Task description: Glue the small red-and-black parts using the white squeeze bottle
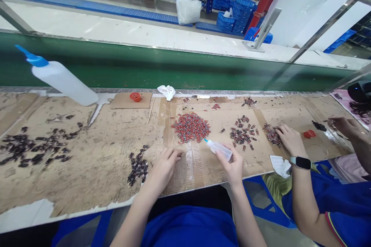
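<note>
My right hand (232, 166) is closed round a small clear squeeze bottle (220, 149) with a blue nozzle pointing up and left. My left hand (165, 165) rests on the cardboard-covered bench, fingers curled and pinched together near a small part I cannot make out. Just beyond both hands lies a heap of small red-and-grey parts (190, 126). A pile of dark parts (138, 166) sits left of my left hand. More mixed small parts (242, 133) lie scattered to the right of the bottle.
A co-worker's hand (290, 139) with a smartwatch sorts parts at the right, near a red cap (309, 134). A big white bottle (59, 78) leans at the left, above more dark parts (34, 147). A green conveyor belt (174, 67) runs behind the bench.
</note>
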`<action>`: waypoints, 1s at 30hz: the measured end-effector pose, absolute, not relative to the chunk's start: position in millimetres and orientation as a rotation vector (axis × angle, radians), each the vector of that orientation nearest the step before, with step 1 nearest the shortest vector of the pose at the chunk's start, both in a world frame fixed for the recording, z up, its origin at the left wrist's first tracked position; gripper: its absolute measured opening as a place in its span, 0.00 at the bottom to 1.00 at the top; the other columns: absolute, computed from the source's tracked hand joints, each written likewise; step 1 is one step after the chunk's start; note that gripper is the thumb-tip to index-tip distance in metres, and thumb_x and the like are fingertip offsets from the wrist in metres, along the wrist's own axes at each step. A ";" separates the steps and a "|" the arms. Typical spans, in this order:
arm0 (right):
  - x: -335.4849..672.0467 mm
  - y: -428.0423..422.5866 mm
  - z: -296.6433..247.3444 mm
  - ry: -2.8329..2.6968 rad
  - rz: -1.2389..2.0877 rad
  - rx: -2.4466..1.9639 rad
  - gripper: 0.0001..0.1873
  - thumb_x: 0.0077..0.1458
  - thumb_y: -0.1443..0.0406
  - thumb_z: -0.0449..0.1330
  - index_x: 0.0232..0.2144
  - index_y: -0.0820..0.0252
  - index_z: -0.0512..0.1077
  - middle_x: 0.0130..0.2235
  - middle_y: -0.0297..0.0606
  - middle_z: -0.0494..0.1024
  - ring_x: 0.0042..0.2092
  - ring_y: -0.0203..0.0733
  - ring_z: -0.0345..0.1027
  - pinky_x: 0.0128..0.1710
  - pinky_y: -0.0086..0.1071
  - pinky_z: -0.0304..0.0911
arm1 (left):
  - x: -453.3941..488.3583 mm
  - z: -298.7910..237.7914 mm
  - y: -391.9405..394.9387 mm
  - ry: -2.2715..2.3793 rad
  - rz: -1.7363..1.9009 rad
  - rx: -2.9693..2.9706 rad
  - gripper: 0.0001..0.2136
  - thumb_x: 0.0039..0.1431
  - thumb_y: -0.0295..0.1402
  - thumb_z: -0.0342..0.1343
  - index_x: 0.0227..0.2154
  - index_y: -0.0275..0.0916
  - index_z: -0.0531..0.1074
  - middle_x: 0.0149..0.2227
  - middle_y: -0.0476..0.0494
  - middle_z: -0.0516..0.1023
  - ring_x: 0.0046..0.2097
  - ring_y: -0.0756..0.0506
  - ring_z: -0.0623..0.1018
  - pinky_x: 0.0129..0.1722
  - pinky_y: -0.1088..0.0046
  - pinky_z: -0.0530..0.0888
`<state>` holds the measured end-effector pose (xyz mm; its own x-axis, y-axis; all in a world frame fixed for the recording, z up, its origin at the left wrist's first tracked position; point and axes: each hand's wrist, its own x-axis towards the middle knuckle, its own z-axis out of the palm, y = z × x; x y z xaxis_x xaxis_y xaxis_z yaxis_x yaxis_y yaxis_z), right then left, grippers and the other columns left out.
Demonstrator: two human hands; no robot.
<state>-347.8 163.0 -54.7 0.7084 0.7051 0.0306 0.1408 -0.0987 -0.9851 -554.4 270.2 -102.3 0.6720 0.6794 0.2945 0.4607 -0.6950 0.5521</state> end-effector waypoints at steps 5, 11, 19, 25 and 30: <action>-352.8 172.5 -64.9 -0.377 0.670 -1.386 0.19 0.39 0.53 0.68 0.26 0.62 0.75 0.25 0.39 0.78 0.25 0.40 0.70 0.23 0.30 0.60 | -546.4 -106.7 264.6 0.942 0.777 2.308 0.11 0.63 0.30 0.47 0.34 0.43 0.75 0.34 0.43 0.77 0.38 0.43 0.75 0.39 0.66 0.73; -358.8 181.5 -66.1 -0.285 0.738 -1.340 0.20 0.42 0.49 0.66 0.25 0.61 0.71 0.21 0.33 0.73 0.20 0.33 0.60 0.18 0.26 0.54 | -544.1 -94.1 265.8 1.010 0.811 2.113 0.09 0.61 0.34 0.50 0.28 0.43 0.75 0.32 0.45 0.78 0.38 0.43 0.76 0.41 0.66 0.74; -374.1 187.6 -68.2 -0.439 0.717 -1.467 0.16 0.39 0.54 0.68 0.21 0.61 0.73 0.20 0.35 0.75 0.22 0.36 0.65 0.24 0.30 0.62 | -546.8 -98.3 258.0 1.130 0.874 1.897 0.08 0.53 0.38 0.61 0.34 0.42 0.76 0.35 0.44 0.81 0.39 0.42 0.79 0.42 0.64 0.75; -381.9 190.8 -69.4 -0.666 0.734 -1.538 0.14 0.43 0.55 0.67 0.23 0.62 0.77 0.25 0.40 0.80 0.28 0.43 0.72 0.28 0.33 0.68 | -553.5 -97.7 259.9 1.108 0.853 1.865 0.06 0.55 0.36 0.58 0.33 0.44 0.78 0.35 0.44 0.81 0.40 0.43 0.80 0.44 0.64 0.77; -383.1 193.9 -72.5 -0.731 0.747 -1.559 0.15 0.45 0.55 0.66 0.23 0.63 0.78 0.24 0.39 0.80 0.26 0.41 0.71 0.27 0.32 0.66 | -552.3 -94.8 260.8 1.131 0.866 1.821 0.05 0.53 0.36 0.58 0.30 0.43 0.78 0.33 0.45 0.82 0.37 0.44 0.81 0.42 0.65 0.78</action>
<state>-383.1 193.9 -72.5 0.5968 0.8002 -0.0588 0.0417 -0.1041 -0.9937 -552.3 260.8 -94.8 0.3643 0.9216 0.1337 0.3689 -0.2746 0.8880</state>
